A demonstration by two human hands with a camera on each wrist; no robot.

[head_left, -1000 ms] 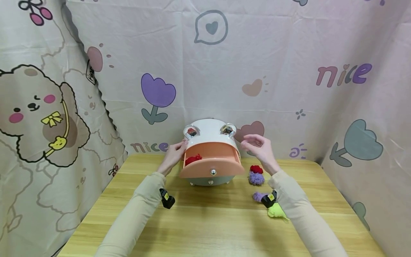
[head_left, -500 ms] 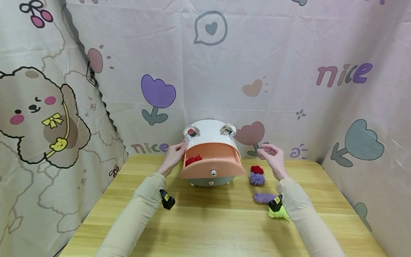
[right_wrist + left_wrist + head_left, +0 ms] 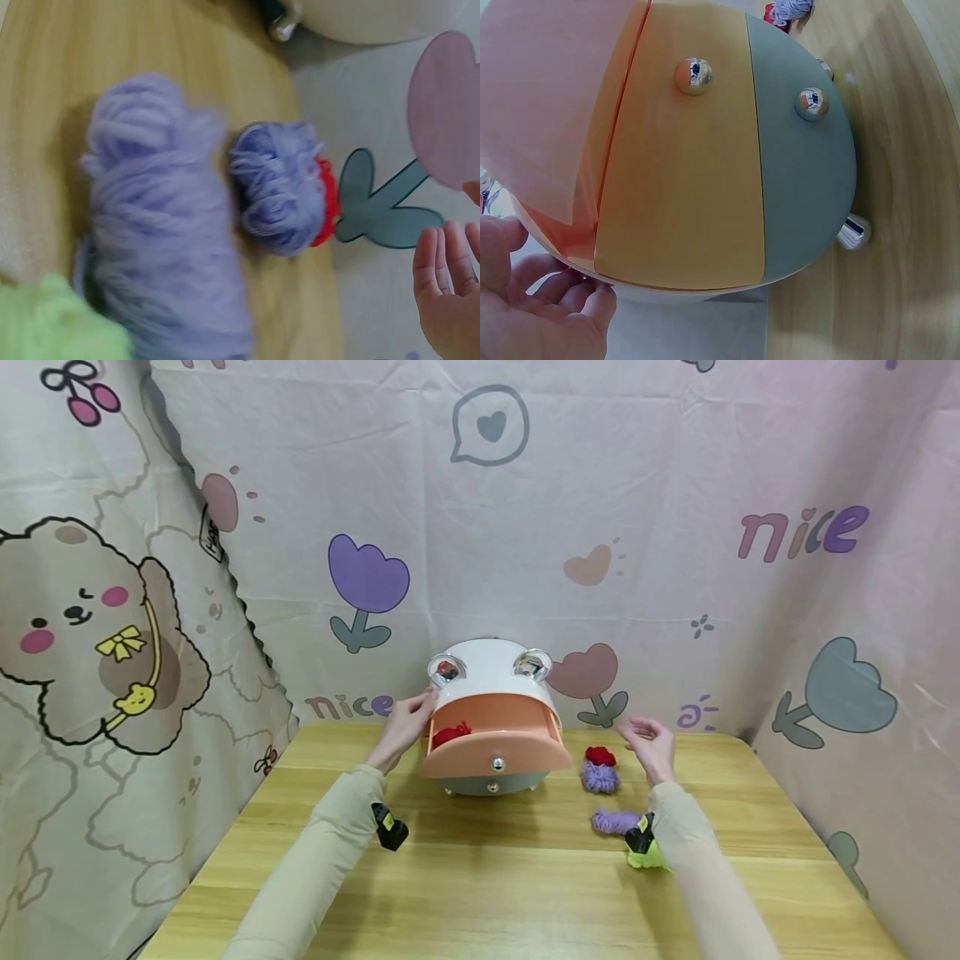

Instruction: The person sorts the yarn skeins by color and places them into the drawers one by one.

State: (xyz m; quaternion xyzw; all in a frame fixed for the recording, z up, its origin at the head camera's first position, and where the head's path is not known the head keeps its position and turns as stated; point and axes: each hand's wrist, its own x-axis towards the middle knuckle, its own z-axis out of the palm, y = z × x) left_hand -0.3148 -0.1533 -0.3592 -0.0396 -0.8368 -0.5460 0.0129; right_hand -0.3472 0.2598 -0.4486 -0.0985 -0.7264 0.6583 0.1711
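A rounded mini drawer cabinet [image 3: 491, 672] with a white top and two silver rings stands near the table's back edge. Its orange drawer [image 3: 465, 757] is pulled out, with a red yarn bundle [image 3: 450, 734] inside at the left. My left hand [image 3: 403, 728] grips the cabinet's left side, thumb and bent fingers at the rim in the left wrist view. To the right, my right hand [image 3: 649, 747] hovers over the table, holding nothing, fingers loosely bent. Nearest to it are a red yarn ball [image 3: 600, 756] and a purple yarn ball [image 3: 600, 778], touching each other.
Closer to the front lie a long purple yarn skein [image 3: 615, 821] and a lime-green yarn bundle [image 3: 647, 858], partly hidden by the right wrist camera [image 3: 640, 834]. A grey lower drawer [image 3: 802, 172] sits beneath the orange one. Printed cloth [image 3: 487, 527] hangs behind the wooden table [image 3: 480, 893].
My right hand has moved right and slightly down, away from the cabinet. The left hand stays on the cabinet's side, and the drawer and yarn have not moved.
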